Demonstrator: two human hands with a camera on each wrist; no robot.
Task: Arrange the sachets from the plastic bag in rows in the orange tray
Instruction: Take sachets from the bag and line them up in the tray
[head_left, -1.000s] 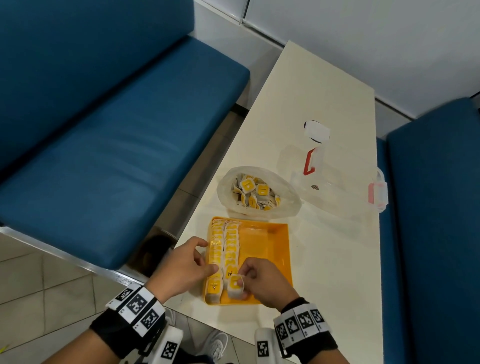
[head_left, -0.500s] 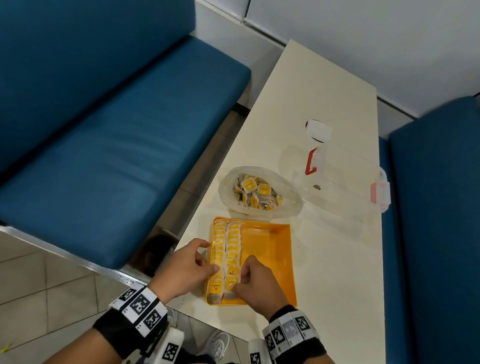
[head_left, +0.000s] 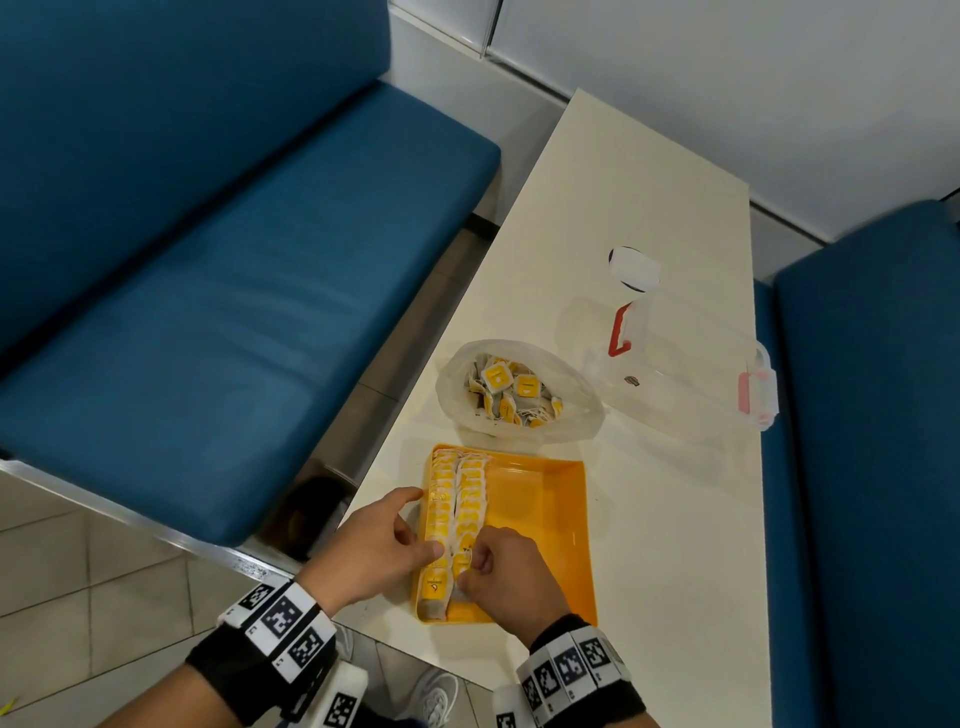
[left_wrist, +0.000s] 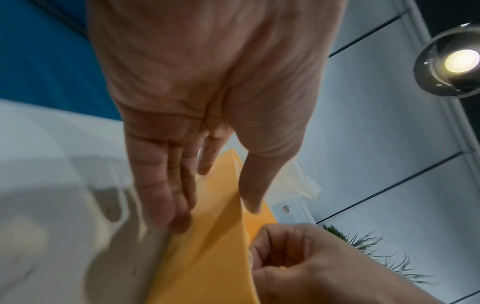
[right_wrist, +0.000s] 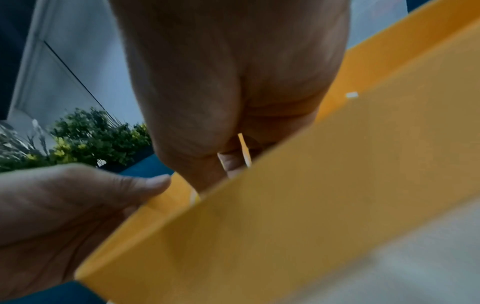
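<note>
The sachets (head_left: 470, 512) are small, flat paper packets, yellow-faced with white edges. They look very light, limp and easy to crease, and a packed row would likely topple or fan out if nudged. A pinch on one top edge with two fingertips seems the safest hold. Two rows stand along the left side of the orange tray (head_left: 540, 525), which sits at the near edge of the bench (head_left: 623, 208). The rest of the tray floor is bare. More sachets lie loose in the open plastic bag (head_left: 519, 387) just beyond the tray.

The right hand (head_left: 506, 574) has its fingers curled together, pinching a sachet at the near end of the second row. The left hand (head_left: 376, 551) braces the tray's left wall, thumb over the first row and fingers curled against the outside.

A second ago the right hand held that sachet raised and plainly visible above the row's end. Now it is pressed down among its neighbours and mostly hidden. The left hand has hardly shifted.
</note>
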